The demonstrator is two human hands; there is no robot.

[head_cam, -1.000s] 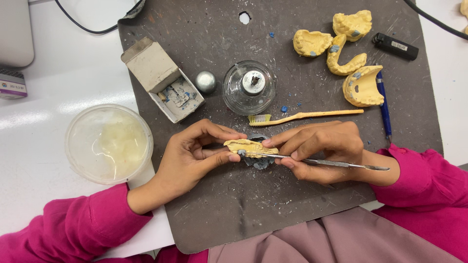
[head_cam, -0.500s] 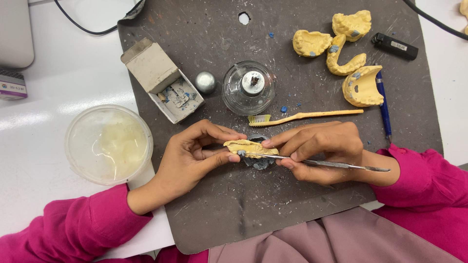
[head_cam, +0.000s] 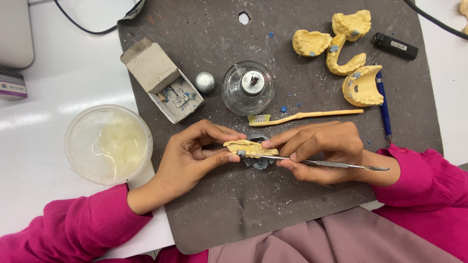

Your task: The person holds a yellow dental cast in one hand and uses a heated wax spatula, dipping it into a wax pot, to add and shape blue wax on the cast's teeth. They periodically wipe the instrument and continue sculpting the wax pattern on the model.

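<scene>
My left hand pinches a small yellow dental cast between thumb and fingers over the dark grey work mat. My right hand holds a thin metal carving tool, its tip touching the near side of the cast, while the fingertips also steady the cast's right end. A lump of blue-grey wax lies on the mat just beneath the cast.
On the mat: an open cardboard box of wax pieces, a metal ball, a glass spirit lamp, a yellow toothbrush, several yellow casts, a blue pen, a black lighter. A lidded plastic tub stands left.
</scene>
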